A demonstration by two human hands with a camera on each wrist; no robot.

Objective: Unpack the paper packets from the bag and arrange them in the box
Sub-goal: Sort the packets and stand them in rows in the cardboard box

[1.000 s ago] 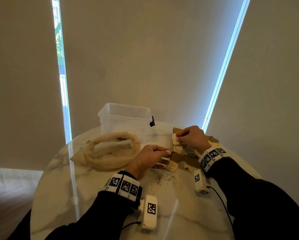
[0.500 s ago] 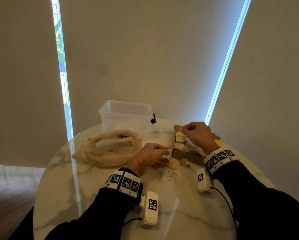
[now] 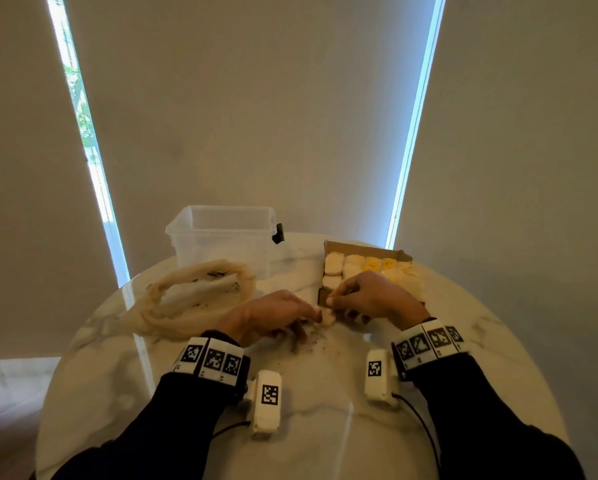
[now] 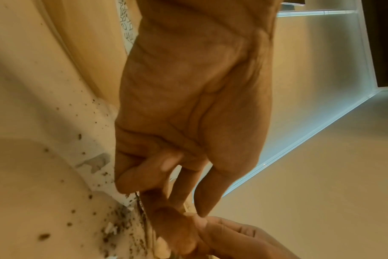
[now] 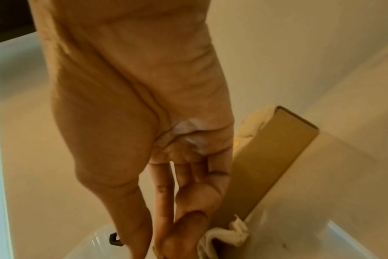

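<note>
— Hands? Both forearms low over the desk (image 3: 325,427), meeting just before the box (image 3: 366,251).
— Left hand (image 3: 269,315): fingers curled, pinching a packet (image 3: 327,317) at the tips.
— Right hand (image 3: 370,297)?
— Thumb and fingers nipping the same crumpled white paper.
— Elsewhere?
— Cardboard box lined with pale and yellow packets; limp mesh bag (image 3: 193,296) to the left; clear tub (image 3: 224,237) behind.
</note>
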